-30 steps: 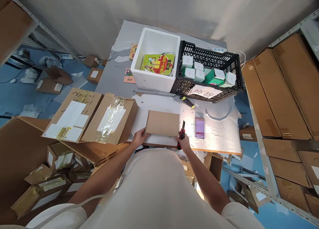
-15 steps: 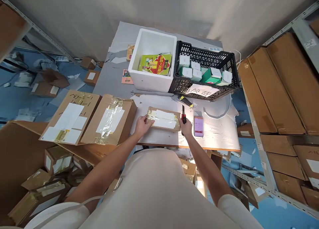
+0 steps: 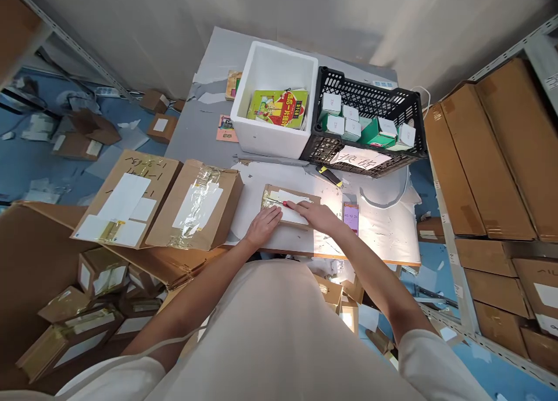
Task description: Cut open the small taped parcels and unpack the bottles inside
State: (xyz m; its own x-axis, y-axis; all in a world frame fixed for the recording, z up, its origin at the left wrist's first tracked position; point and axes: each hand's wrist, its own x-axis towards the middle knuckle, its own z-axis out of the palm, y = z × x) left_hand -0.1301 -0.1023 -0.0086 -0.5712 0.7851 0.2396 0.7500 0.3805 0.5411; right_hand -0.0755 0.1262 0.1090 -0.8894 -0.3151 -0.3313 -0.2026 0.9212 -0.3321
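A small cardboard box (image 3: pixel 296 196) with a white label and clear tape lies on the table in front of me. My right hand (image 3: pixel 317 216) is over its right part, closed on a utility knife (image 3: pixel 285 203); only the knife's red end and thin blade show, pointing left along the label. Most of the knife is hidden under my fingers. My left hand (image 3: pixel 264 225) lies flat across the box's front left edge, fingers stretched out and close together. To the right of the box is a lit phone (image 3: pixel 350 216). A yellow-and-black cutter (image 3: pixel 330 176) lies behind it.
A white foam bin (image 3: pixel 272 139) with colourful booklets and a black crate (image 3: pixel 370 165) of small green-white boxes stand at the back. Two larger taped cartons (image 3: pixel 203 209) sit left, above an open carton (image 3: pixel 47 215) of parcels. Shelves with cartons (image 3: pixel 492 163) line the right.
My right hand has picked up the red-and-black utility knife from the table and brought it onto the box. My left hand has shifted from gripping the box's left end to lying on its front edge.
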